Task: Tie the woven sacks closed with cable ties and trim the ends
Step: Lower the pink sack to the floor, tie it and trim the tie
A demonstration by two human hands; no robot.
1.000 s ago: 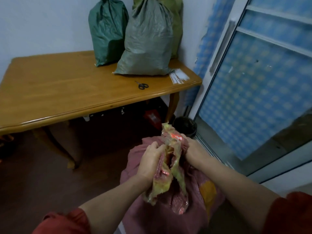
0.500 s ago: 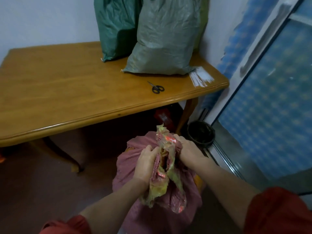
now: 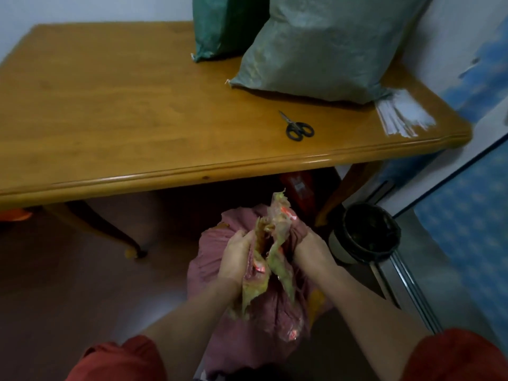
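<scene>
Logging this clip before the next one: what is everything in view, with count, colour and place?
table: 1, brown wood, across the upper frame
dark green sack: 1, dark green, back of the table
grey-green sack: 1, grey-green, on the table beside the dark green one
scissors: 1, black handles, on the table in front of the grey-green sack
cable ties: 1 bundle, white, table's right corner
pink sack: 1, pink with a yellow-green mouth, on the floor
bin: 1, dark, on the floor right of the pink sack
red object: 1, red, under the table, unclear
left hand: 1, grip on the sack mouth
right hand: 1, same
sleeves: 2, red, bottom corners
</scene>
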